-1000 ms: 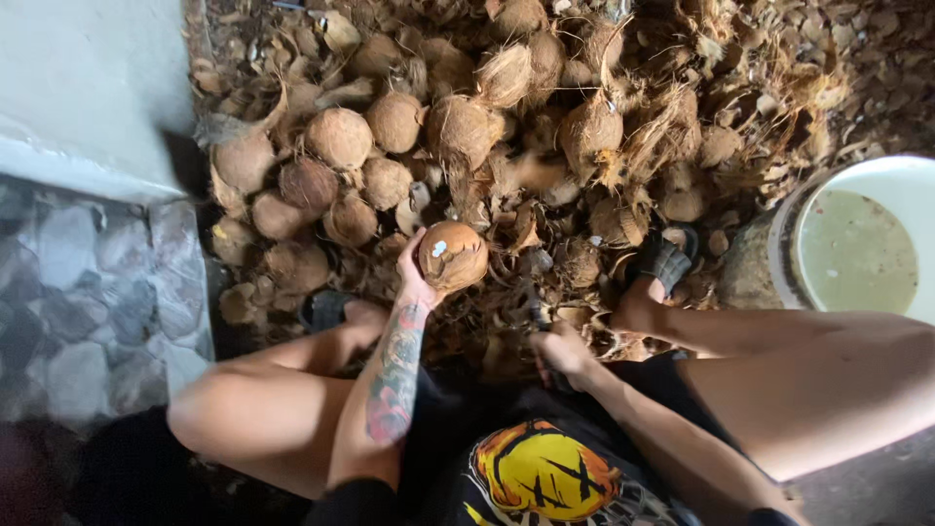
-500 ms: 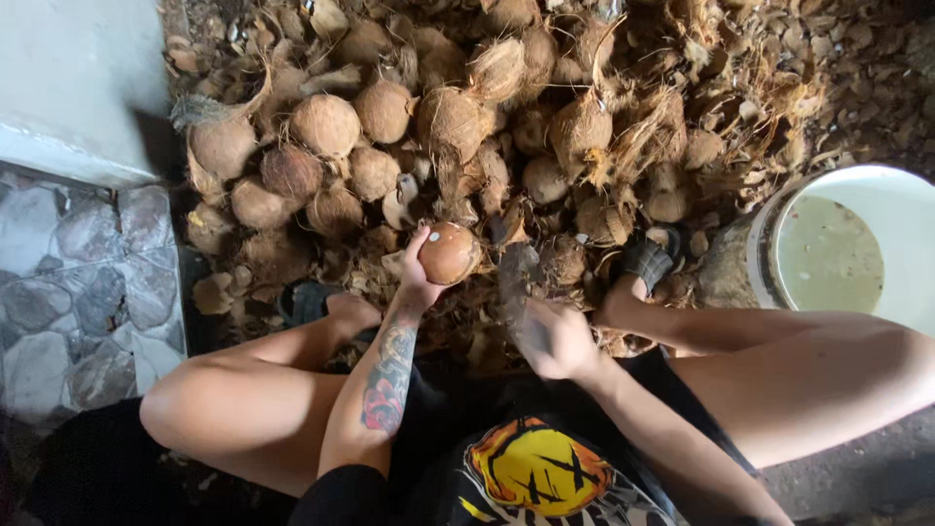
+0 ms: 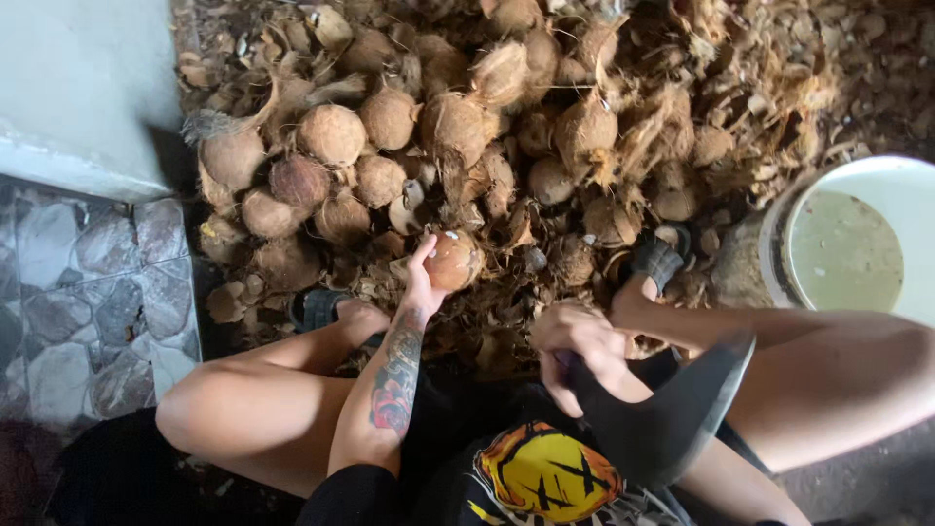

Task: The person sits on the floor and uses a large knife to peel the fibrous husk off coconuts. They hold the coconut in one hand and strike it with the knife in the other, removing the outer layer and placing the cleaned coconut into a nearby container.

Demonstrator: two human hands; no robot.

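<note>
I am holding a husked coconut (image 3: pixel 454 260) up in my left hand (image 3: pixel 426 282), fingers wrapping its near side, arm stretching out between my knees. The coconut is hovering just above the near edge of the coconut pile (image 3: pixel 438 146), which is spreading across the ground in front of me. My right hand (image 3: pixel 582 349) is closing tight around the handle of a dark, broad-bladed knife (image 3: pixel 672 414); the blade is angling away to my right, over my right thigh, well apart from the coconut.

My shirt is showing an orange and yellow print (image 3: pixel 547 472) low in the middle, round in shape with dark strokes across it.

Loose husk fibre (image 3: pixel 760 68) is lying heaped to the right of the pile. Beyond my right knee a white bucket (image 3: pixel 906 180) is standing with a pale cloudy liquid inside. My feet are sitting in dark sandals: the left sandal (image 3: pixel 317 309) beside the pile's near left edge, the right sandal (image 3: pixel 654 258) half buried among shells. To my left a patterned stone floor (image 3: pixel 88 292) is meeting a plain grey wall (image 3: pixel 78 88).
</note>
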